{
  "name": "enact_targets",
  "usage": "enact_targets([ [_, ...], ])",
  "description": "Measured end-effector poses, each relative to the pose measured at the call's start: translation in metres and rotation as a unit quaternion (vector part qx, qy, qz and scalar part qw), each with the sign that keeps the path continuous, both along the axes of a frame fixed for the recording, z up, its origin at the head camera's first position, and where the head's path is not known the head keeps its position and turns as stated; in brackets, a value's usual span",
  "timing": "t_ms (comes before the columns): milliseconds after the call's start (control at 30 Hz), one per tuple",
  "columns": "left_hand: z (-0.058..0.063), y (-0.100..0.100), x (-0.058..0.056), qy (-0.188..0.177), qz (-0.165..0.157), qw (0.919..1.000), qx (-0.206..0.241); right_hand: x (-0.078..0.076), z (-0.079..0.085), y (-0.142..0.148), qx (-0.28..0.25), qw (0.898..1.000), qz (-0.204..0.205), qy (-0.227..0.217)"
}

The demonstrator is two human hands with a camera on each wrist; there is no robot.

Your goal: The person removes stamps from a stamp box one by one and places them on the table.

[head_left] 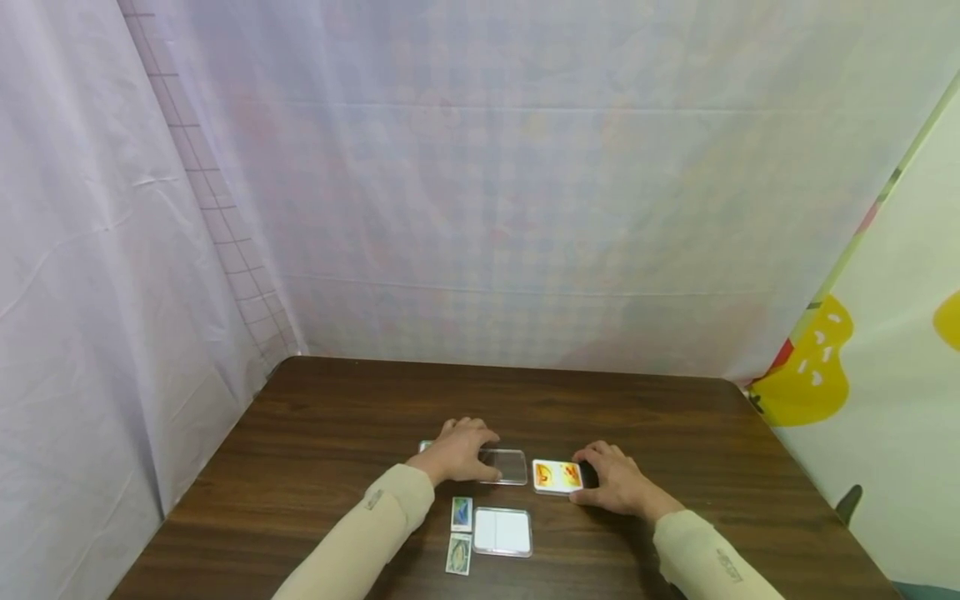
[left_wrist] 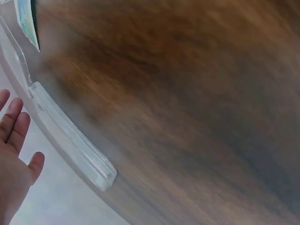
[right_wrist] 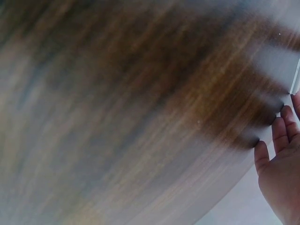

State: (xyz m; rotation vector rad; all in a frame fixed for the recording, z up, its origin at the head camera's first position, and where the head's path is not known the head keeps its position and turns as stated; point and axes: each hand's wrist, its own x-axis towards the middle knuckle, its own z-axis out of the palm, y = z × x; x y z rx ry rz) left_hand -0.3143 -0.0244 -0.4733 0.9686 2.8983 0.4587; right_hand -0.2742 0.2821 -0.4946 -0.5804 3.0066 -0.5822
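Note:
My left hand point(head_left: 456, 452) reaches over the left end of a clear plastic case point(head_left: 506, 467), thumb and fingers spread apart. In the left wrist view that hand point(left_wrist: 16, 154) has loose fingers, with a gap between it and the clear case point(left_wrist: 75, 136). My right hand point(head_left: 615, 481) holds the right end of a clear case with orange-pictured cards point(head_left: 557, 477), thumb at the near edge and forefinger at the far edge. In the right wrist view the other fingers point(right_wrist: 280, 136) reach down to the tabletop; the thumb is out of view there.
Nearer the body lies a clear case with white contents point(head_left: 502, 532). Left of it are two small picture cards, one blue point(head_left: 462, 514) and one pale green point(head_left: 459, 554). Another item point(head_left: 424, 446) is mostly hidden behind the left hand. A curtain point(head_left: 480, 250) hangs behind the brown table point(head_left: 337, 417).

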Motion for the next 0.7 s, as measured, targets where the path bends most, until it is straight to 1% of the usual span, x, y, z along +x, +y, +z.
enact_targets([
  [133,0.002,0.003,0.0,-0.002,-0.002,1.0,0.006,0.0,-0.001,0.0,0.001,1.0,0.002,0.001],
  [367,0.007,0.013,0.004,-0.018,0.0,0.9996,0.019,0.0,-0.002,0.001,0.003,1.0,-0.006,-0.004],
  [600,0.011,0.025,0.006,0.001,-0.002,0.9995,0.032,0.0,-0.001,0.001,0.002,1.0,-0.007,-0.002],
  [700,0.011,0.029,0.007,-0.004,-0.001,0.9993,0.038,0.0,-0.001,0.001,0.003,1.0,-0.008,-0.002],
])
